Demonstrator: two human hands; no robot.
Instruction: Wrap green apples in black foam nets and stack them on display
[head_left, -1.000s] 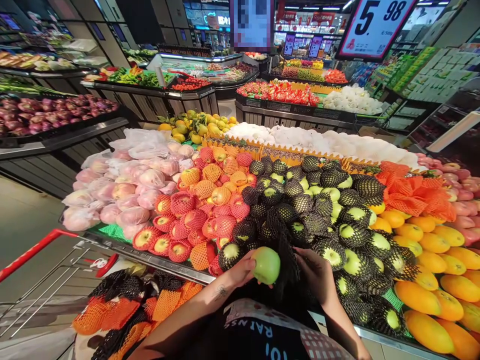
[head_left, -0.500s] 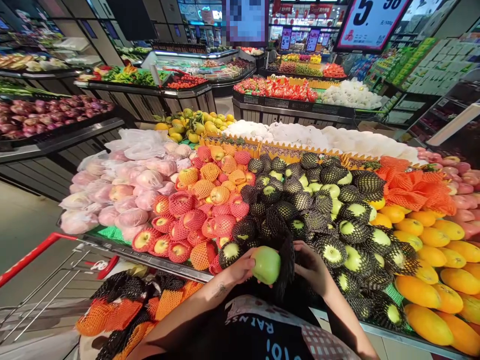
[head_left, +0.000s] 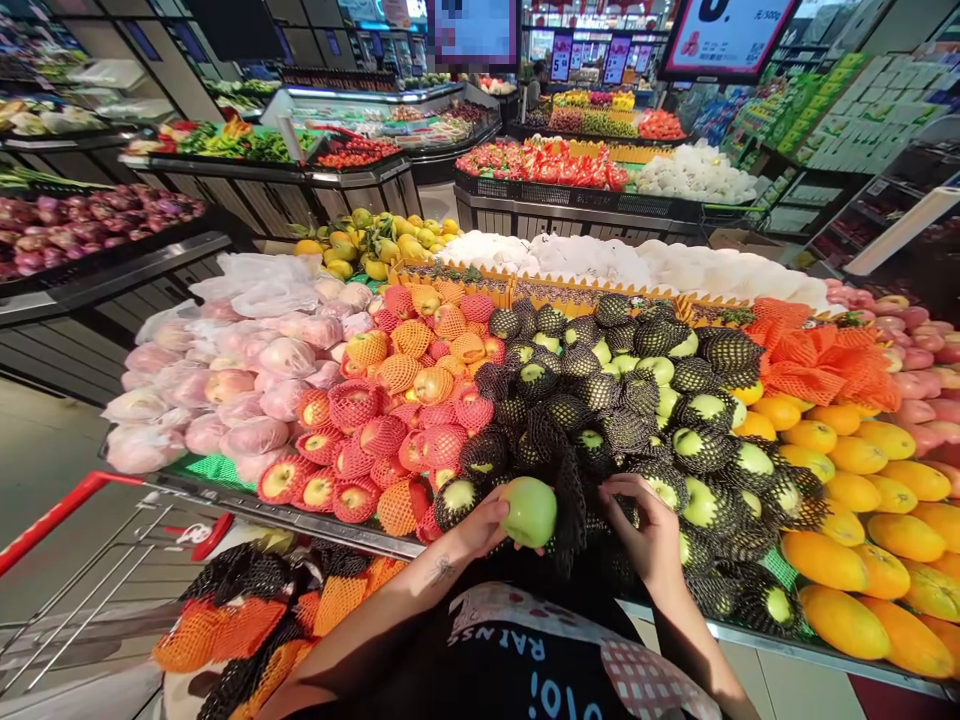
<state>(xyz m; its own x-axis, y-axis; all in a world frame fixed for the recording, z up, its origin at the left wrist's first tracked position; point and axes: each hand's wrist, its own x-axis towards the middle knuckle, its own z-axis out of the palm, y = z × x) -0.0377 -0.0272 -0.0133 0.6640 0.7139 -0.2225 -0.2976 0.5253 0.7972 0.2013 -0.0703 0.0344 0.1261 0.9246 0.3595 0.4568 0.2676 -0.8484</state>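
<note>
A bare green apple [head_left: 528,512] sits in my left hand [head_left: 480,525], gripped between thumb and fingers above the front edge of the fruit stand. Against its right side hangs a black foam net sleeve [head_left: 571,505]; what holds the sleeve up is hidden. My right hand [head_left: 643,520] is a little to the right of the sleeve, its thumb and fingers apart and nothing visible between them. Behind both hands lie several green apples in black foam nets [head_left: 592,440].
Red apples in pink and orange nets [head_left: 382,440] lie to the left, beside bagged pink fruit [head_left: 255,390]. Orange-yellow fruit [head_left: 832,555] and orange nets [head_left: 821,360] are at right. A red-handled cart [head_left: 67,510] and a container of discarded nets [head_left: 247,610] stand at lower left.
My right hand has let go of the black foam net sleeve and shifted right, its fingers opening. The apple stays in my left hand. The view has shifted slightly.
</note>
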